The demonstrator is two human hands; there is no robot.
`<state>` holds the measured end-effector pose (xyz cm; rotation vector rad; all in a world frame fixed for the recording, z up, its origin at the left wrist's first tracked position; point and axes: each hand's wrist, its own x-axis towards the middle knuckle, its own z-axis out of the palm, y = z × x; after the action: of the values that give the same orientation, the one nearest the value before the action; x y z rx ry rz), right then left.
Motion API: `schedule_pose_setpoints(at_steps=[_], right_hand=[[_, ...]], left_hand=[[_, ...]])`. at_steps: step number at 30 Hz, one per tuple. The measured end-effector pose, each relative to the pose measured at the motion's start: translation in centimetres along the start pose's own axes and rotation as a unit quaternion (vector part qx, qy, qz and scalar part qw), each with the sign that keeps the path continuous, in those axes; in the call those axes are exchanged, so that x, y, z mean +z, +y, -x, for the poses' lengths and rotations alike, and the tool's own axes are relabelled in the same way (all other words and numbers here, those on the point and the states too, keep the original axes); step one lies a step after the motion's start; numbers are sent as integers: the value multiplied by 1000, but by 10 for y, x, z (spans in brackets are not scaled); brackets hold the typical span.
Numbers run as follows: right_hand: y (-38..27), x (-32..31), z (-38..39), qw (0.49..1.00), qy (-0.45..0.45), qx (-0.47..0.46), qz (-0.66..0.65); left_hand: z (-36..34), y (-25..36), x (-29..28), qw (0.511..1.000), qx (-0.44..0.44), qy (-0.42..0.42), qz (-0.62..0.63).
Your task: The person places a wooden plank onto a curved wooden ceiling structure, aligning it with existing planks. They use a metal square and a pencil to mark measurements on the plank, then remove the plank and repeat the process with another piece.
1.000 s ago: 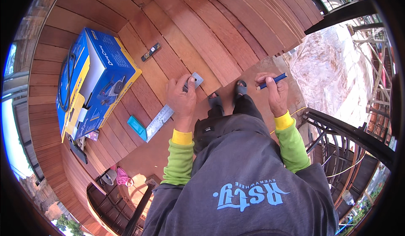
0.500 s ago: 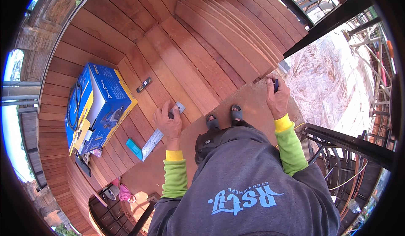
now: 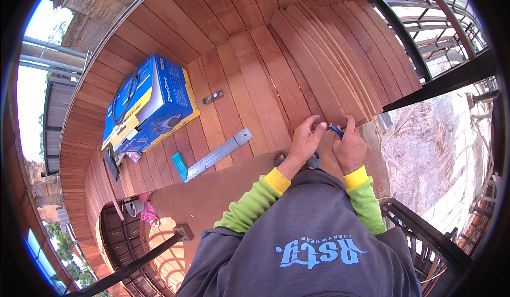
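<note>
Both my hands are close together in front of my body, above the right part of the wooden bench. My right hand (image 3: 348, 147) grips a short, dark blue, pen-like stick (image 3: 336, 130), whose tip points toward my left hand. My left hand (image 3: 305, 139) is closed, thumb against fingers, just left of the stick. Whatever it pinches is too small to make out. To the left, a metal try square (image 3: 218, 154) with a turquoise handle (image 3: 179, 164) lies on the bench planks, touched by neither hand.
A blue and yellow tool box (image 3: 154, 105) with a black cord on top stands at the left. A small dark tool with a light label (image 3: 213, 96) lies on the planks. Loose boards (image 3: 324, 63) are stacked at the far right. Black metal railing (image 3: 425, 233) stands at right.
My left hand has left the try square and moved right, beside my right hand. The try square stays on the bench. My right hand has turned inward, with the blue stick pointing left.
</note>
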<state>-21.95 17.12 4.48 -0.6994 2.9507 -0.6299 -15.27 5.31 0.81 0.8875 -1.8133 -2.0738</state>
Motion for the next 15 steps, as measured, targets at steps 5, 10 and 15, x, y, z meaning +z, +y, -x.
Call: schedule_pose_setpoints(at_steps=[5, 10, 15], right_hand=[[4, -12, -7, 999, -21, -15, -34], [-5, -17, -14, 998, -28, 7, -60], [2, -4, -17, 989, -49, -52, -130]], left_hand=[[-20, 26, 25, 992, -108, 21, 67], [-33, 35, 24, 975, -178, -12, 128], [-40, 39, 21, 981, -186, -20, 56]])
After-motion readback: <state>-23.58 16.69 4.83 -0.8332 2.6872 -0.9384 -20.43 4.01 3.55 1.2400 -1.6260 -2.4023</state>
